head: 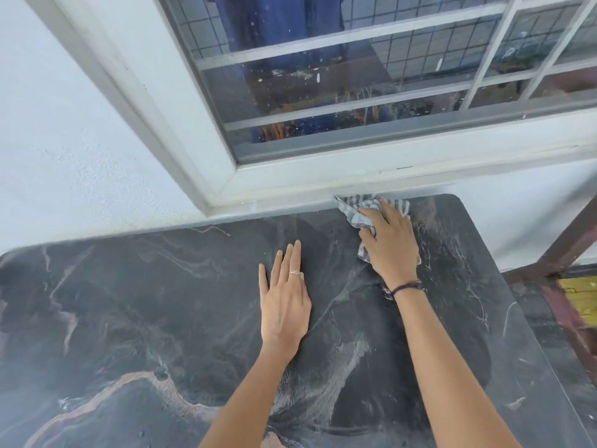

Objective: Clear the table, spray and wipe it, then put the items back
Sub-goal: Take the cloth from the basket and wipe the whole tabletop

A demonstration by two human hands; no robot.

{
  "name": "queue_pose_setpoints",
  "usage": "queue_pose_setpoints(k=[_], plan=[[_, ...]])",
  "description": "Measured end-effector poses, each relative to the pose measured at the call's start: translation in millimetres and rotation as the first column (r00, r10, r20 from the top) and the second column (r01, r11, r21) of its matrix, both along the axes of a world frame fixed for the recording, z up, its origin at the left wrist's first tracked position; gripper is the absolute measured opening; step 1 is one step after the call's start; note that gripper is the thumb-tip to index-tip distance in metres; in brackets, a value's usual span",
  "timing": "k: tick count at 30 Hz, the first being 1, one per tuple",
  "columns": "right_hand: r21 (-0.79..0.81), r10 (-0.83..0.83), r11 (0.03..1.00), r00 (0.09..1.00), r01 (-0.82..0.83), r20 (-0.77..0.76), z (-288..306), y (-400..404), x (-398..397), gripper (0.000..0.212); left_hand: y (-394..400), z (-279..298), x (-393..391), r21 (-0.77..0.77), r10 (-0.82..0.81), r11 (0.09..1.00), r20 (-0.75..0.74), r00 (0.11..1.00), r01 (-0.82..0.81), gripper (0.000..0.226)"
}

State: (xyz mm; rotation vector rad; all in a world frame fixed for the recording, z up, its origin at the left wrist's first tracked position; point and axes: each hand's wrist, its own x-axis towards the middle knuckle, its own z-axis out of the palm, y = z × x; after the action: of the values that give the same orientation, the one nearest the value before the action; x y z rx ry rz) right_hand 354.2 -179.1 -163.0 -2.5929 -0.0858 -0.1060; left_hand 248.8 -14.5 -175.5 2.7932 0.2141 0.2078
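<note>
Two hands are on the table (135, 305) as I watch through the head view. My right hand (389, 244) lies on a striped cloth (361, 208), fingers bent over the bunched fabric and pressing it down, so that grip is holding the cloth. The cloth sits at the table's far edge, just below the window (323, 92), with its far folds touching the grey strip under the sill. My left hand (286, 295) lies flat on the table beside the right one, nearer to me than the cloth and apart from it; its fingers are straight and close together, a wide grip with nothing in it. A ring (294, 272) shows on one of its fingers, and a dark band (407, 286) circles the right wrist. The table is dark with pale and rusty veins, and smeared streaks show on it near the right forearm. Past the table's right edge stands a brown metal frame (562, 247).
</note>
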Motion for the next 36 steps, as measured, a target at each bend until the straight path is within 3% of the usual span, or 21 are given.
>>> queue_pose_setpoints(k=[6, 11, 15, 18, 20, 26, 31, 36], plan=[[-0.050, 0.366, 0.930, 0.931, -0.365, 0.000, 0, 97, -7, 0.040, 4, 0, 2, -0.071, -0.008, 0.997, 0.020, 1.000, 0.009, 0.069], [0.001, 0.528, 0.849, 0.849, -0.528, -0.034, 5, 50, -38, 0.038, 3, 6, -2, -0.139, -0.069, 0.988, 0.003, 0.998, 0.069, 0.071], [0.016, 0.340, 0.940, 0.937, -0.340, -0.076, 5, -33, -38, 0.039, 5, 5, -3, -0.054, -0.137, 0.989, -0.034, 0.990, 0.135, 0.068], [0.024, 0.116, 0.993, 0.991, -0.114, -0.067, 6, -76, -56, 0.037, -5, 7, 1, -0.034, -0.050, 0.998, -0.054, 0.997, 0.049, 0.047], [-0.001, 0.071, 0.997, 0.995, -0.071, -0.068, 2, -83, -83, 0.036, -23, 12, 6, -0.088, -0.007, 0.996, -0.024, 1.000, 0.005, 0.042], [-0.044, -0.028, 0.999, 0.999, 0.029, 0.015, -6, -75, -138, 0.043, -101, 11, 16, -0.167, -0.153, 0.974, 0.002, 0.988, 0.151, 0.064], [-0.026, -0.066, 0.997, 0.995, 0.068, 0.075, -8, -75, -93, 0.039, -118, -1, 15, -0.022, -0.103, 0.995, -0.019, 0.995, 0.102, 0.061], [-0.019, -0.092, 0.996, 0.996, 0.092, 0.014, -8, -82, -6, 0.038, -121, -2, 17, 0.018, -0.089, 0.996, -0.037, 0.995, 0.090, 0.058]])
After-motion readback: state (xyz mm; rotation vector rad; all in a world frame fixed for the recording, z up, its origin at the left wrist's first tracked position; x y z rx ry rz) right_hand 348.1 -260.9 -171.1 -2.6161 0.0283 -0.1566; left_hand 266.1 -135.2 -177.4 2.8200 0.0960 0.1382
